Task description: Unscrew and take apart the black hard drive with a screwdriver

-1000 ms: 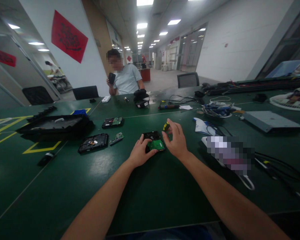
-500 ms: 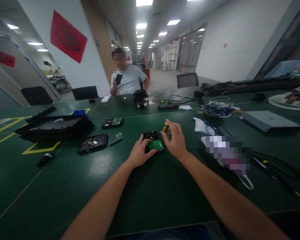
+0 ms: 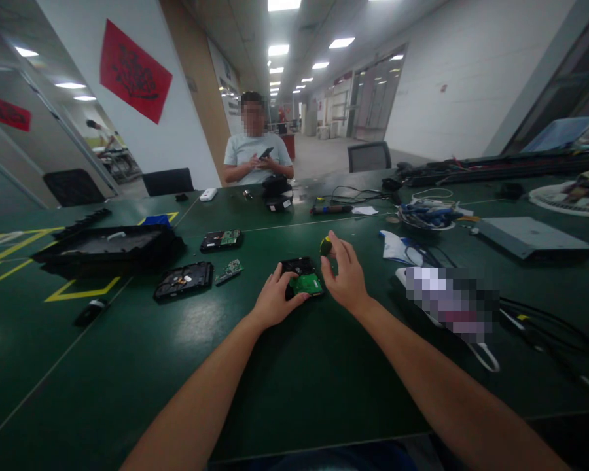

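A black hard drive (image 3: 302, 265) with a green circuit board (image 3: 306, 284) lies on the green table in front of me. My left hand (image 3: 277, 296) grips its left side, thumb along the near edge and fingers at the far left. Over the drive's right side, my right hand (image 3: 344, 271) pinches the yellow-and-black handle of a small screwdriver (image 3: 326, 246). Its shaft and tip cannot be made out. To the left lie a loose circuit board (image 3: 230, 271), an opened black drive case (image 3: 184, 281) and another hard drive (image 3: 220, 240).
A black plastic tray (image 3: 103, 248) stands at left. On the right are a silver metal box (image 3: 535, 237), a bundle of cables (image 3: 427, 214) and a white object with a strap (image 3: 442, 304), partly blurred. Across the table (image 3: 275, 405) sits a person (image 3: 258, 154) holding a phone.
The screwdriver handle has turned a little in my right hand, which has barely shifted. My left hand stays put. The person opposite has lowered the phone and now has both hands at it.
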`<state>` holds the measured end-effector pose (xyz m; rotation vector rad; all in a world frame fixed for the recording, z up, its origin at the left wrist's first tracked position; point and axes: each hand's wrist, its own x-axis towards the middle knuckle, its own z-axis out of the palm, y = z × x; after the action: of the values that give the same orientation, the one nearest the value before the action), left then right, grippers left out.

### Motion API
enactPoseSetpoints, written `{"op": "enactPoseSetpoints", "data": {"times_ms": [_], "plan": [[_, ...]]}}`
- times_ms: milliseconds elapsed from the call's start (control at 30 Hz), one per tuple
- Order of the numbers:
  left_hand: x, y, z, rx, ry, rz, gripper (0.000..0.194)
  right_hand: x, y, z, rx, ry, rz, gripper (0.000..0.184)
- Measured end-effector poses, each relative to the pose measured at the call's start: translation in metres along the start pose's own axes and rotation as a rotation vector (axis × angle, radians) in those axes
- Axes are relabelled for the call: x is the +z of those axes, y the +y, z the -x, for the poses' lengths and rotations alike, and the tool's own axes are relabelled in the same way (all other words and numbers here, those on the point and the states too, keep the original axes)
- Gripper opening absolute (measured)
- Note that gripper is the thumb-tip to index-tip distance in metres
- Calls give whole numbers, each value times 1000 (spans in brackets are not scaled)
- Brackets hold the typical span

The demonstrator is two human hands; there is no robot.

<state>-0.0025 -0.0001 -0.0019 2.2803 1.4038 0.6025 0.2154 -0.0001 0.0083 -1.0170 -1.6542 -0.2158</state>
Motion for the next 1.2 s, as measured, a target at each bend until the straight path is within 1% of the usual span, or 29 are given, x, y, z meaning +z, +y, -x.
{"op": "enactPoseSetpoints", "data": {"times_ms": [167,300,467,633,833,1200], "plan": [[-1,1,0,-2,-4,0,57,1,0,0,-5,15,12,61],[-1,2,0,-7,-12,-2,57,2,0,1,9,-8,19,62],[-2,3,0,-3,-9,-2,55,2,2,2,27,-2,3,60],[-2,3,0,-4,-12,-4,58,2,2,1,16,-22,8,60],[-3,3,0,2,-13,-5,57,2,3,1,13,22,4,58],[-3,4,1,-10,-14,-7,58,0,1,0,3,17,9,56]]}}
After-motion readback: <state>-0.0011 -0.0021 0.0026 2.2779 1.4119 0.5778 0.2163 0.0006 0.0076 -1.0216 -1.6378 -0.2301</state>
